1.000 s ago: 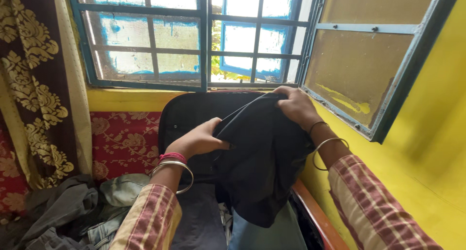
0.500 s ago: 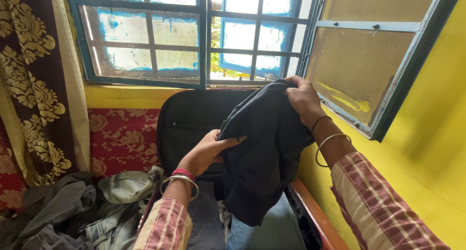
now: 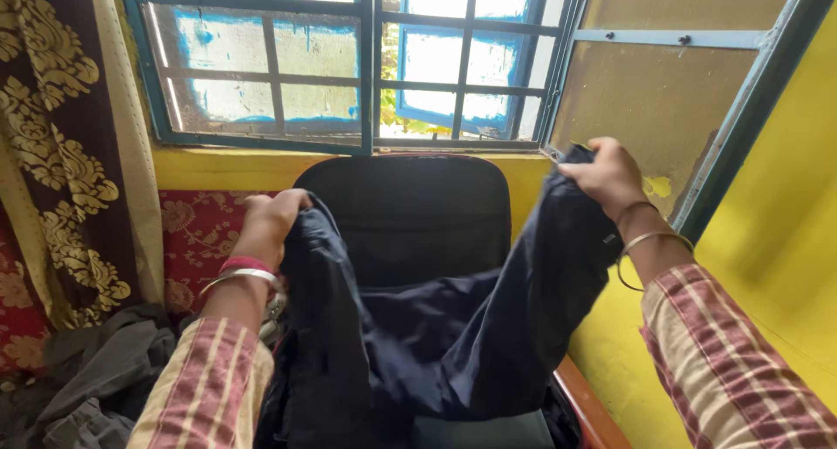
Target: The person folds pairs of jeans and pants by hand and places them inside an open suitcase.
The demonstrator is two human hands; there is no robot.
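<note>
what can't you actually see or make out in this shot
- Head view: inside of the open suitcase, hidden by the dark garment spread between the left hand and right hand.
- Garment's lower part: cut off by the bottom edge.
- Clothes pile: cut off at the corner.
- Outside the window: washed out by glare.

Suitcase base hidden behind dark garment
</note>
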